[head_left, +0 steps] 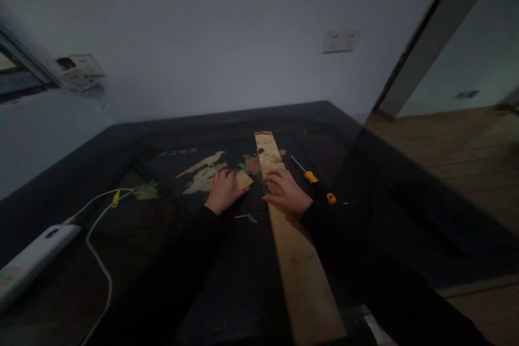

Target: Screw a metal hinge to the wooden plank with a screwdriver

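Observation:
A long wooden plank (pixel 302 265) lies lengthwise on the dark table, running from the near edge towards the wall. My right hand (pixel 290 192) rests across it, thumb and fingers curled around a small shiny piece (pixel 266 188), seemingly metal, at the plank's left side; its exact kind is too dim to make out. Left of the plank, my left hand (pixel 225 190) grips a short wooden block (pixel 243 179), fingers over its left part. To the right lies a screwdriver (pixel 311 177) with a yellow and black handle. Several thin silvery pieces (pixel 248 217) lie on the table below my left hand.
The dark table (pixel 219 119) has a printed bird-and-flower picture and meets the wall behind. A white power strip (pixel 36 259) lies at left, with a white cable (pixel 99 259) bearing a yellow tag (pixel 115 198). A wall socket (pixel 339 41) sits above the table.

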Tool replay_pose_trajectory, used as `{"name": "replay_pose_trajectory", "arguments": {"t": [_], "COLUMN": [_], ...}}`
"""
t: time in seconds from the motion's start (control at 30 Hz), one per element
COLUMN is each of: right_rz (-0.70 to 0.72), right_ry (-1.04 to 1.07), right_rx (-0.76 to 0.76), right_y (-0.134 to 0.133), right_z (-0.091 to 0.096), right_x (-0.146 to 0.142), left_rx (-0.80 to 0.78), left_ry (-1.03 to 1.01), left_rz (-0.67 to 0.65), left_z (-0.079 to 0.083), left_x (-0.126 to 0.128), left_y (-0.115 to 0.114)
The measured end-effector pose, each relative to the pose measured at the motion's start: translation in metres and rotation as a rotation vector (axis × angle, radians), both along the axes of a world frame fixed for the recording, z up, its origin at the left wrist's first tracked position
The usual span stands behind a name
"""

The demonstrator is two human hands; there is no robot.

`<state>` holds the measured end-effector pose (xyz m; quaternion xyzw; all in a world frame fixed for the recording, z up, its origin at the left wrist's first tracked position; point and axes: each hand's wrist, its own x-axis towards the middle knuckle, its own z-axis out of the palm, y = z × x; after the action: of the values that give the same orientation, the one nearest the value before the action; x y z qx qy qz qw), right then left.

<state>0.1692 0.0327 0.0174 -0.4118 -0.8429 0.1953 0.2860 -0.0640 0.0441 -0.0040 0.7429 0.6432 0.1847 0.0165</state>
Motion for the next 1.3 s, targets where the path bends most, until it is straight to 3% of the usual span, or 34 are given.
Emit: {"name": "replay_pose_trajectory", "arguments": {"t": [0.33,0.6,0.77,1.3], "right_rz": [0.016,0.02,0.03,0.036], "right_ry": [-0.032,-0.039,-0.038,-0.079], "right_rx": [-0.001,0.001,0.026,0.04], "right_y": [0.0,-0.002,0.0,-0.002], "right_z": [0.0,0.0,-0.004,-0.003], "right_x": [0.0,0.0,0.0,0.0], "left_rx": [-0.101,-0.029,-0.043,-0.04], "left_ry": [-0.135,-0.29,-0.328,-0.384], "left_rz": [-0.17,-0.395,-0.494,-0.518], "left_z": [0.013,0.001,0.005,0.007], "left_x": [0.013,0.019,0.016,0.012], "left_y": [-0.005,-0.03,-0.032,-0.034]}}
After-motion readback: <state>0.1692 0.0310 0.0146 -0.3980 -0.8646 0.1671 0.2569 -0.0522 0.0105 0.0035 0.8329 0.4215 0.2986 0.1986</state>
